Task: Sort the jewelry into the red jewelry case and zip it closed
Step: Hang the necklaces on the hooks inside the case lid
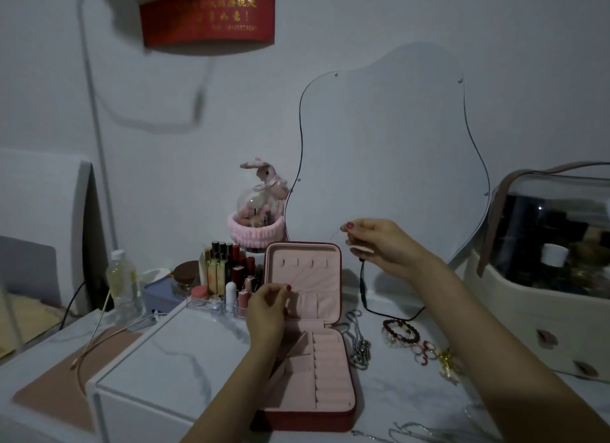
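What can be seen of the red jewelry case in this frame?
The red jewelry case lies open on the white marbled tabletop, lid upright. Its pink, velvety lining shows hooks and a pocket in the lid, and ring rolls and divided compartments in the base, all apparently empty. The left hand touches the lid's left edge.

Two bare forearms in view, no sleeves, no watch, no bracelet on either wrist. Left hand [266,310], nearer the red jewelry case [307,370]: red polish on the thumbnail, other nails hidden. Right hand [379,244], on the mirror side of the case: red polish on the one nail showing, others not visible. No rings readable on any finger; footage dim and a bit soft. Rest of the body out of frame.
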